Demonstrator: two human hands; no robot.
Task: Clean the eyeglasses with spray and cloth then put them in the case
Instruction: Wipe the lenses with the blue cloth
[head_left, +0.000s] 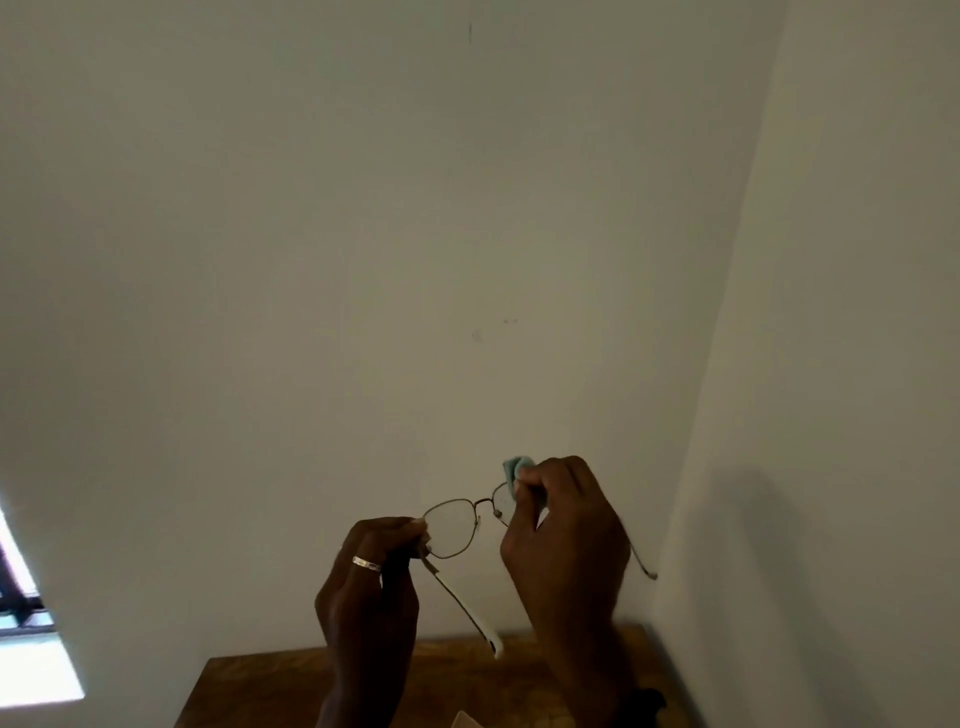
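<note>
— How far along are you with those eyeglasses (457, 527)?

— I'm judging myself about midway. I'm wiping now. Whether the spraying is done I cannot tell, since no spray bottle is showing.

— And what is remaining?

— Finishing the lenses, folding the arms in and laying them in the case.

— Start at the left. What is that hand doing?

— My left hand (374, 566), the one wearing the ring (367, 563), is pinching the outer corner of the left rim, right at the hinge. The fingers are curling in and the wrist is rising from below. The arm on that side, with its pale tip, is hanging down toward the table (270, 680).

— Where are the glasses sitting?

— They're not sitting anywhere. I'm holding them up in the air between both hands, in front of the bare wall (467, 260) and above the table, with the arms unfolded.

— And the right side?

— My right hand (566, 535) is gripping a pale blue cloth (514, 470), bunching it between thumb and fingers and pressing it over the right lens, which it is mostly hiding. The other arm is poking out to the right, past my wrist.

— Is the case anywhere in sight?

— Something dark (647, 701) is lying on the table near my right forearm. It may be the case, but it's too dim to tell.
</note>
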